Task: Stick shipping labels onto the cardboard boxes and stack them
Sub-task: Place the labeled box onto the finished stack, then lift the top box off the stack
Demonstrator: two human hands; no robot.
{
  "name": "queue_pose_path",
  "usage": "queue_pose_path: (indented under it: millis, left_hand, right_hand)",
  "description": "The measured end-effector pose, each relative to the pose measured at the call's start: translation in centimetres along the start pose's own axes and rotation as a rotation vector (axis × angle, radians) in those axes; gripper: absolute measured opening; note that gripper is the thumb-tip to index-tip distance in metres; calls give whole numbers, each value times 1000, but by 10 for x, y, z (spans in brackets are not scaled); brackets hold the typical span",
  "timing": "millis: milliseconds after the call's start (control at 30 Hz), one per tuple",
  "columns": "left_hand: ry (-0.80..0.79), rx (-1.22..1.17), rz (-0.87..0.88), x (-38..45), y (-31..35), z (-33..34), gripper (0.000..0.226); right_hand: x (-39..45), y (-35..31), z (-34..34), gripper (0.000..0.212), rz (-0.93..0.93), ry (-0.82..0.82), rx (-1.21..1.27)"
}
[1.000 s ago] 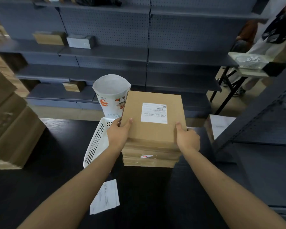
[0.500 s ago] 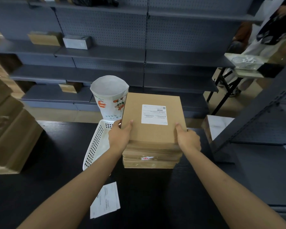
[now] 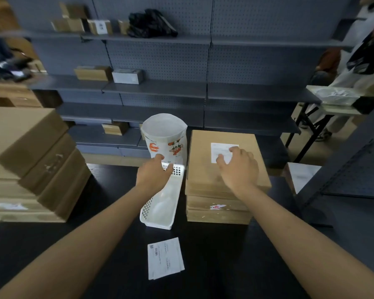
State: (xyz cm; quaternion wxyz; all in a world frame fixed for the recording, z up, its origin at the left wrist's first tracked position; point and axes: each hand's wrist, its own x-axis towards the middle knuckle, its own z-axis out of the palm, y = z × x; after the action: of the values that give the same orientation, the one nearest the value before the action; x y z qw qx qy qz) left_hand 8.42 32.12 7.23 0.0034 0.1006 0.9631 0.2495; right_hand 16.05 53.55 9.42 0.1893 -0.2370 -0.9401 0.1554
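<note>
Labelled box (image 3: 225,160): tops the stack right of centre, long axis running away from the viewer.
Right hand (image 3: 239,169): open, fingers spread over the white label (image 3: 221,147).
Left hand (image 3: 154,174): loosely open, over the perforated white basket (image 3: 160,210).
Unlabelled boxes (image 3: 35,160): far left, nearer the left hand.
Spare labels (image 3: 165,257): flat paper on the dark surface (image 3: 214,266), lower centre.
Material: matte, stiff cardboard.

At twelve o'clock I see grey pegboard shelving (image 3: 160,61) spanning the back wall, its shelves mostly bare apart from a few small boxes (image 3: 93,73) and a black bag (image 3: 151,23). At two o'clock a folding table (image 3: 324,108) stands on tan floor (image 3: 324,152); the light is dim.
</note>
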Motion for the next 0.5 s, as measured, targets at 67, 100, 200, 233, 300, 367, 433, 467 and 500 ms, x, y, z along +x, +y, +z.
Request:
queue_pose_path:
  millis: [67,100,200,233,300,367,433,467,500]
  left_hand:
    - [10,245,153,-4,-28,-26,43]
    - [8,307,198,-7,-43,-39,39]
    - [-22,386,258,-19,-97,-72,33]
    - [-45,401,269,-24,-117,-81,35]
    - [-103,443,293,-36,-159,-99,40]
    - [-130,482,310,-48,-196,-117,41]
    - [-133,470,304,-59,-225,-133,40]
    - [-129,461,301,-65,-237,-140,40]
    - [-128,459,298,-70,-248,-147,40]
  right_hand:
    - [-13,-36,8,44,-155,-86,-35]
    - [-22,-55,14,43,-226,-120,-42]
    - [-60,-112,38,46,-329,-241,-46]
    - [-75,-130,47,48,-339,-273,-55]
    - [-106,-167,64,50,-347,-310,-67]
    - [-132,-200,75,48,-357,-328,-55]
    - [-149,-230,78,46,-367,-336,-45]
    - [-157,-243,79,46,-368,-331,-45]
    - [-166,-254,80,46,-368,-329,-48]
